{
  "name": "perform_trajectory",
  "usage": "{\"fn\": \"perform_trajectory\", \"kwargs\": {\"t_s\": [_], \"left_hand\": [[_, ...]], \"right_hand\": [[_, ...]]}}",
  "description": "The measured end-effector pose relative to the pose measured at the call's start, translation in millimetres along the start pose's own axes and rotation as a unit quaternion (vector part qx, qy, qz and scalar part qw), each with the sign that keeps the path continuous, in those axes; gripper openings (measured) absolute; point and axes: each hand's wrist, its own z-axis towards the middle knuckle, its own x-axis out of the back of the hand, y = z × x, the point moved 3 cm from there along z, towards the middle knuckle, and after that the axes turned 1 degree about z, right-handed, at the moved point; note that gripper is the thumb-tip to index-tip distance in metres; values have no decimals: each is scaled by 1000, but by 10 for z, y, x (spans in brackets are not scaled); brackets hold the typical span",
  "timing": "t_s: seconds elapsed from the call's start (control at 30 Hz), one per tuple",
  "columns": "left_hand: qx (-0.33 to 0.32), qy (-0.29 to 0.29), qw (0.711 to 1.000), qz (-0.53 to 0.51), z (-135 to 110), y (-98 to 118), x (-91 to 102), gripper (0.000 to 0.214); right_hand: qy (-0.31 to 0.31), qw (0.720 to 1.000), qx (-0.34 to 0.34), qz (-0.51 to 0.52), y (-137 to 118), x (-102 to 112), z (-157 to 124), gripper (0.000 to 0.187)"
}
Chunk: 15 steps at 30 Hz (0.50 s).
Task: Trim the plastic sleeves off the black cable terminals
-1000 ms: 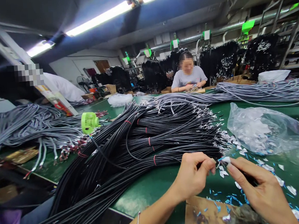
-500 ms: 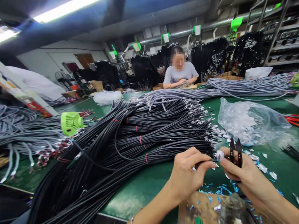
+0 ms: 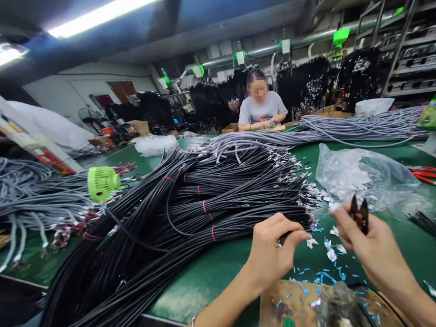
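My left hand (image 3: 274, 247) is closed in a pinch at the right end of the black cable bundle (image 3: 185, 227). It grips the end of one black cable, mostly hidden by the fingers. To its right and apart from it, my right hand (image 3: 373, 241) is wrapped round small black snips (image 3: 360, 213), blades pointing up. Between that hand's thumb and forefinger is a blurred white scrap (image 3: 334, 208). Silvery foil scraps (image 3: 330, 253) and blue bits of trimmed insulation (image 3: 323, 277) lie on the green table beneath the hands.
A stained board (image 3: 272, 306) with a dark lump-like tool (image 3: 339, 305) lies at the near edge. Beyond are a clear plastic bag (image 3: 360, 176), red-handled scissors (image 3: 435, 176), grey cables (image 3: 352, 127) and a green fan (image 3: 103, 183). A co-worker (image 3: 261, 106) sits opposite.
My right hand has pulled away to the right from my left, taking the white scrap and the snips along. My left hand stays almost in place.
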Motion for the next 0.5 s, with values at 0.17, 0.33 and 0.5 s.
{"fn": "perform_trajectory", "kwargs": {"t_s": [0.17,0.33,0.5], "left_hand": [[-7,-6,999,36,-40,23,-64,15],[2,-46,997,58,-33,-15,-96,21],[10,-57,998,20,-1,-30,-66,20]], "right_hand": [[-45,989,105,-97,-130,-74,-58,17],[-55,996,58,-44,-47,-102,-77,15],[-139,989,39,-13,-22,-137,-42,19]]}}
